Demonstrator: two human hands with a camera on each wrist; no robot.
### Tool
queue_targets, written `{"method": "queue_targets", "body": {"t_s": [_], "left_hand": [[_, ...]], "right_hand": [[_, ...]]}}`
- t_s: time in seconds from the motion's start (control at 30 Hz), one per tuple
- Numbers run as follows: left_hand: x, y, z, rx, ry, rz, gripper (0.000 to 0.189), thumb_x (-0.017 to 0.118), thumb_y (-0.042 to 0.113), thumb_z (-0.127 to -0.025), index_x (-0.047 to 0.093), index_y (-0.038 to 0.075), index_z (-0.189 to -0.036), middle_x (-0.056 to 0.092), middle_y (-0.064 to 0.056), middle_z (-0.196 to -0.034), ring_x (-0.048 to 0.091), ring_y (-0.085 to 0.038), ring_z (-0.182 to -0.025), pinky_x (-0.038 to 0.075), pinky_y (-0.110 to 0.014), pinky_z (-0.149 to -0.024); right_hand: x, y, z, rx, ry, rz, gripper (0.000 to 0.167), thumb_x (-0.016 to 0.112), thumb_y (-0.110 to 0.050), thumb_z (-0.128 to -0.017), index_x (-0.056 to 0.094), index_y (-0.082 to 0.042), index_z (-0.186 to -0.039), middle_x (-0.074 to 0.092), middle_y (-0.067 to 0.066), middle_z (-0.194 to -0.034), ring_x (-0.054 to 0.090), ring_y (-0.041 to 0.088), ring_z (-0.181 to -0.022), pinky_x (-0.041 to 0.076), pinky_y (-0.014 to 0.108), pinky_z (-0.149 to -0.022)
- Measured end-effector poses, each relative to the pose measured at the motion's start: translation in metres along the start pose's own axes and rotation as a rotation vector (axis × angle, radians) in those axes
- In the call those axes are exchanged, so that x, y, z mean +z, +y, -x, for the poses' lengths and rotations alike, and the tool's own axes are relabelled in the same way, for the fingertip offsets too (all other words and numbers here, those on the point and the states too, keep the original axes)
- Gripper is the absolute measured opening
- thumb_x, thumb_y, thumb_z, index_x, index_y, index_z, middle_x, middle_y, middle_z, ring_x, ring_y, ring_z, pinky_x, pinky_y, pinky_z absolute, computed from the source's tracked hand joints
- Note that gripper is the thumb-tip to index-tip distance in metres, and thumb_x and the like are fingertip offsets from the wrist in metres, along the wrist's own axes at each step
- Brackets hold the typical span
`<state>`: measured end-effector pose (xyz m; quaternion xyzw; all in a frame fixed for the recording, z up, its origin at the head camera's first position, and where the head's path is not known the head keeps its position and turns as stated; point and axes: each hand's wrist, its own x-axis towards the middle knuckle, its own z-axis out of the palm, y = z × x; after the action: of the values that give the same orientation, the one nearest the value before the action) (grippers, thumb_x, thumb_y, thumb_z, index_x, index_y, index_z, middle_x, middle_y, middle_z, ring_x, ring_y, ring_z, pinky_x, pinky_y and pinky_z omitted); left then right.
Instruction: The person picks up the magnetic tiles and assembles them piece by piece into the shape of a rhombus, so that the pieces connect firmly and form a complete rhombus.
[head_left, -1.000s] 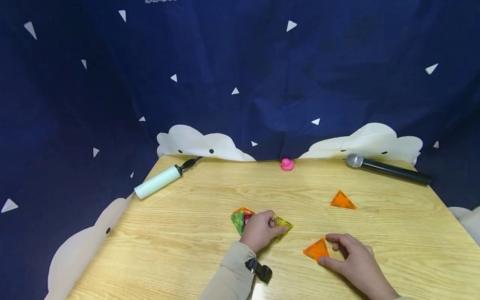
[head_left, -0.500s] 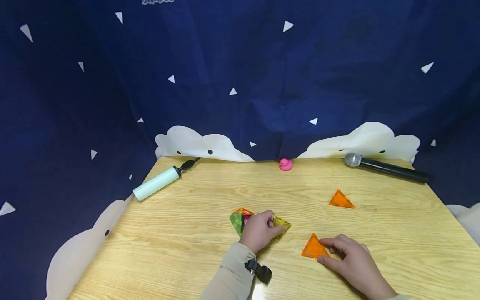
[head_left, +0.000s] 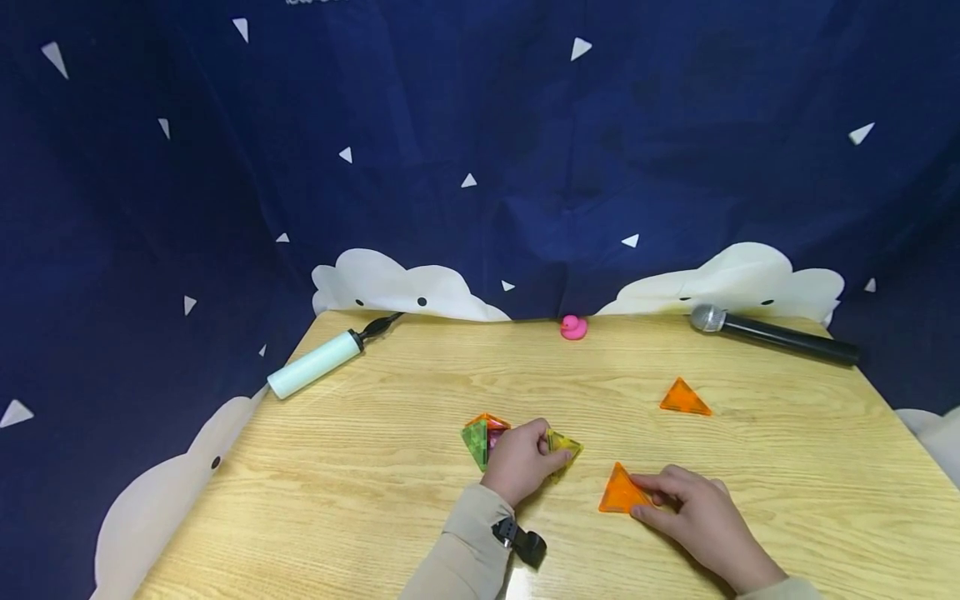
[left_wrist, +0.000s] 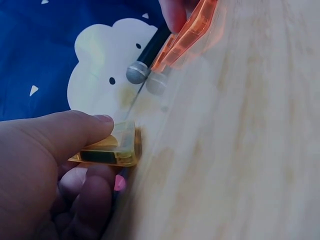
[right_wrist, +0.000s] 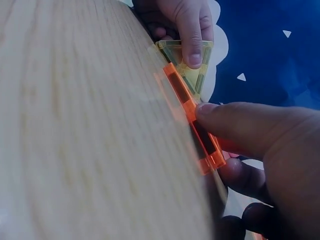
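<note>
My left hand point(head_left: 519, 463) pinches a yellow translucent triangular magnetic tile point(head_left: 564, 450) between thumb and fingers, tilted up off the table in the left wrist view. To its right, my right hand point(head_left: 693, 510) pinches an orange triangular magnetic tile point(head_left: 622, 490) by its right corner, thumb on the near side. The two held tiles are apart in the head view. Just left of my left hand sit a green triangular tile point(head_left: 476, 442), an orange-red tile point(head_left: 489, 421) and a purple piece, partly hidden by that hand. Another orange tile point(head_left: 685, 397) lies flat farther back.
On the wooden table point(head_left: 360, 492), a pale green hand pump point(head_left: 318, 363) lies at the back left. A pink rubber duck point(head_left: 573, 327) sits at the back edge, and a black microphone point(head_left: 776, 337) lies at the back right. Behind hangs a dark blue cloth.
The orange tile in my right hand has turned, its top corner now pointing away from me, and has shifted slightly left with the hand. My left hand and the yellow tile have stayed nearly still.
</note>
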<state>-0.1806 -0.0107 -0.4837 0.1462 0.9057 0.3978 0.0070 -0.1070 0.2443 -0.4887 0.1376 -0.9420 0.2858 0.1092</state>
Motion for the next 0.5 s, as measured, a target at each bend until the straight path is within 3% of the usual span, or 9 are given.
{"method": "queue_targets", "body": {"t_s": [0.5], "left_hand": [[0.0015,0.001,0.003,-0.021,0.018,-0.018,0.04,0.079,0.033,-0.087,0.045,0.018,-0.072,0.042,0.011,-0.06,0.038,-0.005,-0.051,0.031,-0.021,-0.049]], "right_hand": [[0.0011,-0.002,-0.0069,0.04,-0.053,-0.039,0.034,0.087,-0.033,-0.077,0.078,-0.025,-0.109,0.048,-0.023,-0.073,0.04,-0.001,-0.061,0.023,0.033,-0.07]]}}
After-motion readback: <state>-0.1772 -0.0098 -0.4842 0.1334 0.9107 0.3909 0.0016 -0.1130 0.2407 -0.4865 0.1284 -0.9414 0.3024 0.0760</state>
